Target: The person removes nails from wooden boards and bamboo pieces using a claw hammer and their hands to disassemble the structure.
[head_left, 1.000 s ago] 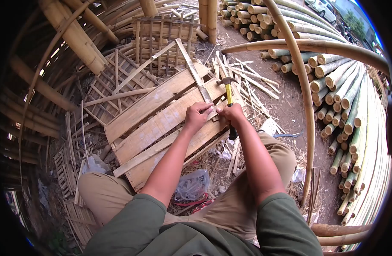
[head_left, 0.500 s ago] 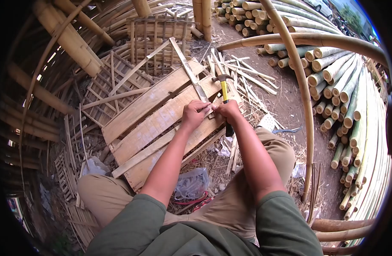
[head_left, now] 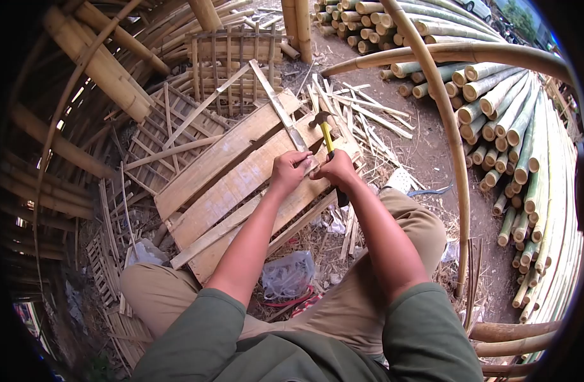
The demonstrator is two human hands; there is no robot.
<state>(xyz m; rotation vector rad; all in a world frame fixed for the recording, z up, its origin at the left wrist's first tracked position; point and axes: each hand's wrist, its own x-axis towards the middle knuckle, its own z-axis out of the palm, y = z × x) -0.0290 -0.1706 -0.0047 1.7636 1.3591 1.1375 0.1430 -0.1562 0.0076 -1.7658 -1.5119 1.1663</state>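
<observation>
My right hand (head_left: 336, 169) is wrapped round the handle of a claw hammer (head_left: 327, 137) with a yellow and black grip, its dark head pointing away from me. Beside it, my left hand (head_left: 290, 170) has its fingers closed at the near end of a long bamboo strip (head_left: 275, 102). Anything small between those fingertips is too tiny to make out. Both hands are over a low platform of wooden planks (head_left: 222, 175). The strip lies across the planks, and its far end meets another thin strip (head_left: 209, 102) at an angle.
Slatted bamboo panels (head_left: 236, 63) stand and lie beyond the platform. Loose split strips (head_left: 375, 111) are scattered to its right. Stacked bamboo poles (head_left: 514, 134) fill the right side, behind a curved bamboo pole (head_left: 448, 121). A plastic bag (head_left: 287, 275) lies between my legs.
My right hand has drawn slightly apart from the left fingertips, and the hammer has tilted, its head shifting a little left. My left hand stays at the strip's end.
</observation>
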